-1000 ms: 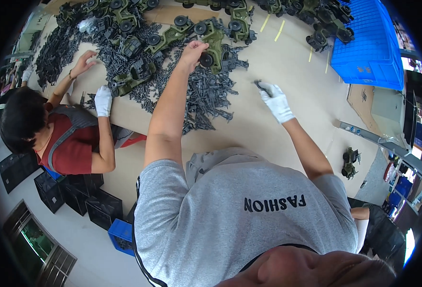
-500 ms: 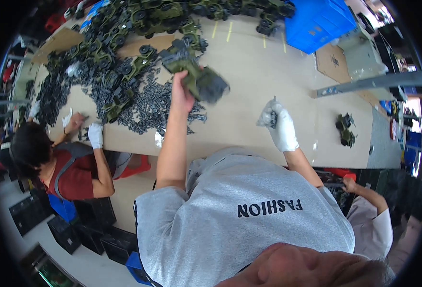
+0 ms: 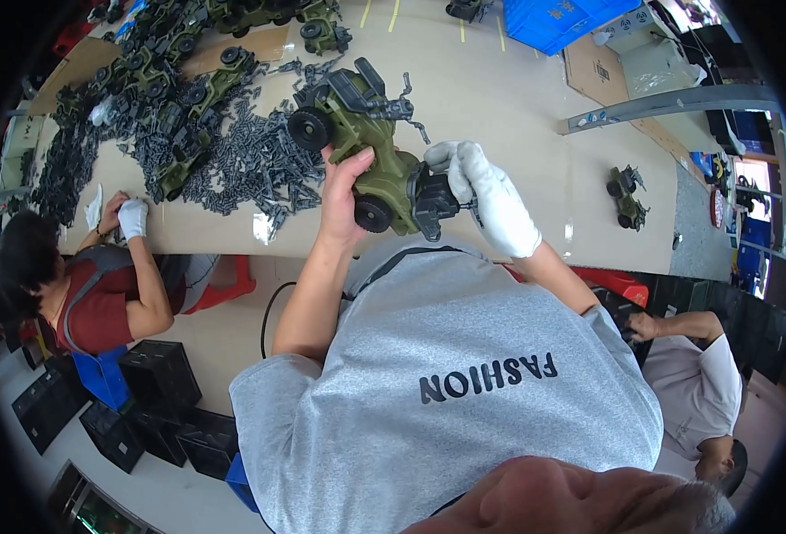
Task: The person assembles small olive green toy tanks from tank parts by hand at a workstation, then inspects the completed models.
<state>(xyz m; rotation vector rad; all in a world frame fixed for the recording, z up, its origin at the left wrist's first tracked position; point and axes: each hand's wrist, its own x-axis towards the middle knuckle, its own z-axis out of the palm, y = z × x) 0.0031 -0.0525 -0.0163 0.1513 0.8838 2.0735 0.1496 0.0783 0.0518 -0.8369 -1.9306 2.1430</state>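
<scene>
My bare left hand (image 3: 347, 198) is wrapped round an olive-green toy jeep (image 3: 377, 158) with black wheels and dark grey plastic fittings. The jeep is held above the table's near edge, tilted, with one end toward my body. My right hand (image 3: 491, 191), in a white glove, is closed beside the jeep's dark grey end piece (image 3: 433, 206). A bit of a small grey plastic part (image 3: 476, 214) shows below the gloved fingers; most of it is hidden.
Loose small grey parts (image 3: 264, 156) lie heaped on the table (image 3: 500, 116) at left, beside piled jeeps (image 3: 157, 76). Another jeep (image 3: 626, 196) stands at right. A blue crate (image 3: 562, 20) and a metal bar (image 3: 669, 107) are at far right. A co-worker (image 3: 99, 285) sits at left, another person (image 3: 691, 374) at right.
My left hand has brought the jeep nearer to my body and turned it. My gloved right hand has moved left to the jeep's end. The view has shifted.
</scene>
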